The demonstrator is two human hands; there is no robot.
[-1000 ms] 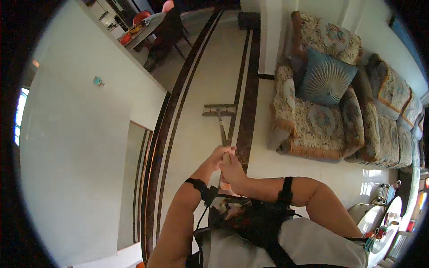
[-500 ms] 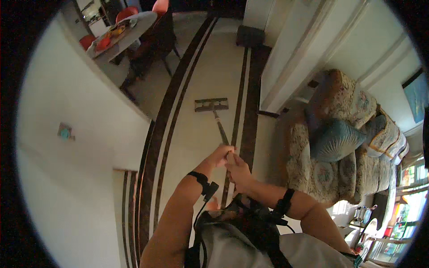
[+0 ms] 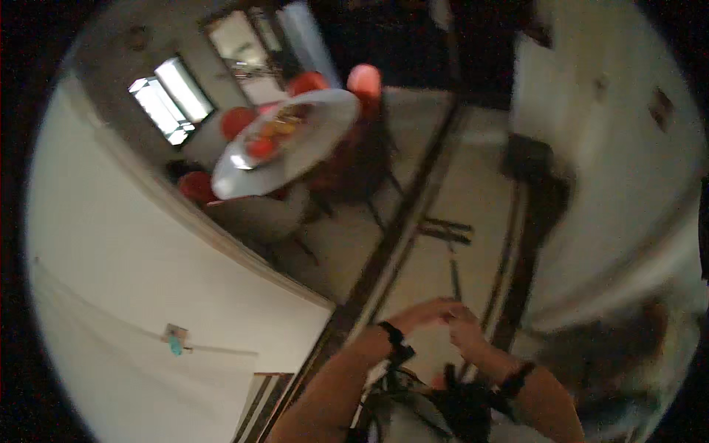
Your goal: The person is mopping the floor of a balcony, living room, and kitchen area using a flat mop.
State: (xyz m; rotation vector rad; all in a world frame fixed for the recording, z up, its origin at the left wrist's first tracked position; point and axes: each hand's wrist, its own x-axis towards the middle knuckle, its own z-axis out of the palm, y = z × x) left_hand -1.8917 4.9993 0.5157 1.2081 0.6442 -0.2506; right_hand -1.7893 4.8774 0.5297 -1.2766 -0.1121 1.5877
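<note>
A flat mop (image 3: 454, 269) with a long thin handle stretches ahead of me. Its dark rectangular head (image 3: 445, 230) lies on the pale floor between dark stripe borders. My left hand (image 3: 432, 313) is closed at the upper part of the handle, and my right hand (image 3: 467, 332) is closed right beside it, nearer to me. The fingers are blurred, but both hands stay on the handle. Dark straps circle both forearms.
To the left, a white wall (image 3: 148, 258) ends at a corner. Beyond it stand an oval table (image 3: 325, 136) with items on top and several red chairs (image 3: 364, 81). A dark box-shaped object (image 3: 527, 156) sits by the right wall.
The view has swung left, so the table shows more fully and the sofa at right has blurred or left the picture. Both hands have kept hold of the mop.
</note>
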